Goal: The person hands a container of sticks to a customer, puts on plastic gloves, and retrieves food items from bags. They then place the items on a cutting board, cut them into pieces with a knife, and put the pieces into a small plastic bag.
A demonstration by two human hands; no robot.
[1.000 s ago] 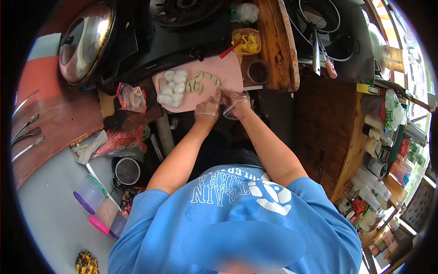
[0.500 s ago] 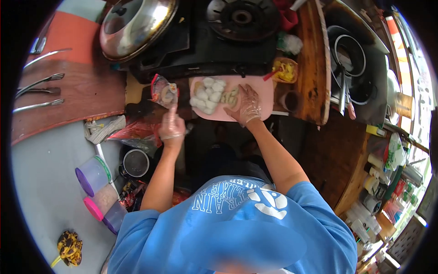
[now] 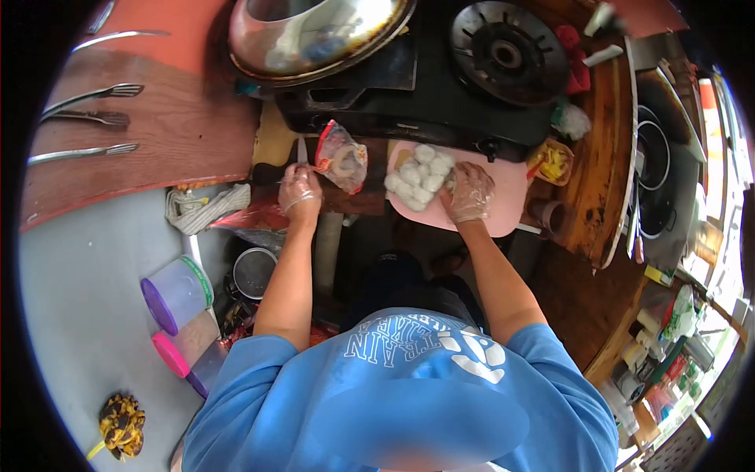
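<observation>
My left hand, in a clear plastic glove, has its fingers closed at the lower end of a knife, whose short blade points away from me. Right beside it lies an opened red-and-clear plastic packet with something pale inside. My right hand, also gloved, is cupped down on the pink cutting board, its fingers bent over small pale pieces that are mostly hidden. Touching distance to its left sits a cluster of round white balls, apparently dough.
A black gas stove stands behind the board, with a large metal lid at its left. A small basket of yellow bits and a brown cup are at the right. Forks and a folded cloth lie left.
My left hand has moved away from me, past the packet's left side, to the knife. My right hand's spread fingers have drawn in over the pale pieces. The view has shifted left.
</observation>
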